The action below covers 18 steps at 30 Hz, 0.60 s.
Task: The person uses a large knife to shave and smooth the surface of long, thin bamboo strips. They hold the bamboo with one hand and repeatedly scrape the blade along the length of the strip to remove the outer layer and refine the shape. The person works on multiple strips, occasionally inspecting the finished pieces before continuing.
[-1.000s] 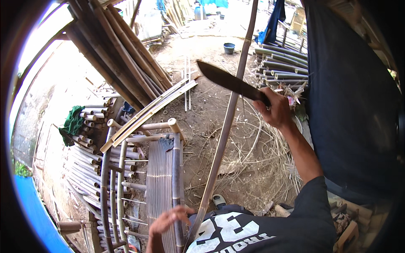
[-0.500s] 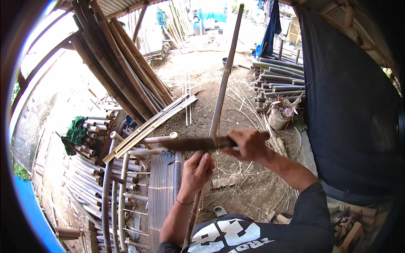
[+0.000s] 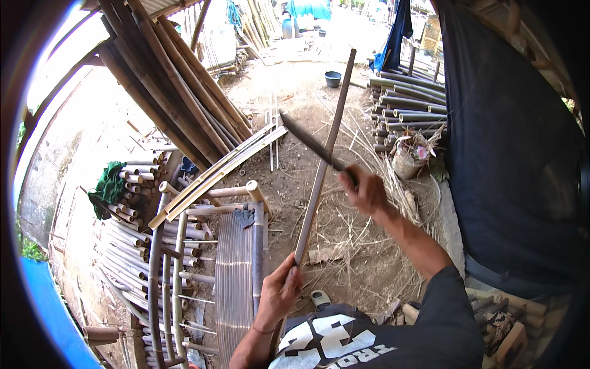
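A long brown bamboo strip [image 3: 312,195] slants up and away from my body, its far end in front of the bright yard. My left hand [image 3: 279,292] is closed around its near part, thumb along the strip, with the lower end running down beside my shirt. In my right hand [image 3: 367,192], fingers wrapped round the handle, is a long dark-bladed machete [image 3: 305,139]. The blade points up and left, crossing the strip about midway along. Whether the blade touches the strip, I cannot tell.
To the left, a bamboo frame bench [image 3: 236,277] with a slatted top stands near stacked bamboo poles [image 3: 126,246]. Pale split strips [image 3: 218,178] rest on it. Tall bamboo [image 3: 166,80] leans behind. At right are dark poles [image 3: 409,111], a stuffed sack [image 3: 409,157] and a black cloth [image 3: 510,154].
The machete has gone from lying level near my left hand to farther up the strip, tilted up-left. My left hand and the strip have moved down toward my body.
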{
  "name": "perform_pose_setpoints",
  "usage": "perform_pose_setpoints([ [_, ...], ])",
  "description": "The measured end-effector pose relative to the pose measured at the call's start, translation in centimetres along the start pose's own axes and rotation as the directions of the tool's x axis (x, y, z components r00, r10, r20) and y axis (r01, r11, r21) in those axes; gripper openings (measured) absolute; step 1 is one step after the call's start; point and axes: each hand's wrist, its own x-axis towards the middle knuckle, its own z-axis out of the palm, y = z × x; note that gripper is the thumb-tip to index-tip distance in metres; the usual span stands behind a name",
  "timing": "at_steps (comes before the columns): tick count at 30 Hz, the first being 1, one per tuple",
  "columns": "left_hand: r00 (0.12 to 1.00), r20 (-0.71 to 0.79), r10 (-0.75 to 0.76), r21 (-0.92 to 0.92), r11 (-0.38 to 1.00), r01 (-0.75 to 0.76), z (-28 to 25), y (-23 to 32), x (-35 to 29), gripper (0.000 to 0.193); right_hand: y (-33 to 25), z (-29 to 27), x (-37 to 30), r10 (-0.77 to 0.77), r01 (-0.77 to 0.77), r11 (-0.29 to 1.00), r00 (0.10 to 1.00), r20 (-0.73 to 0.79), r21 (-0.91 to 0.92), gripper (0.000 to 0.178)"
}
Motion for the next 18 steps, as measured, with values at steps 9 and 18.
perform_pose_setpoints([
  [9,1.000,0.011,0.013,-0.096,0.995,-0.012,0.6,-1.2,-2.0,0.041,4.2,-2.2,1.1,0.075,-0.087,0.976,0.995,-0.063,-0.199,0.072],
  [18,0.964,-0.031,-0.263,-0.068,0.963,0.260,-2.0,-5.6,-11.2,0.046,14.5,-5.7,3.7,0.414,-0.419,0.887,0.908,-0.065,-0.197,0.077],
])
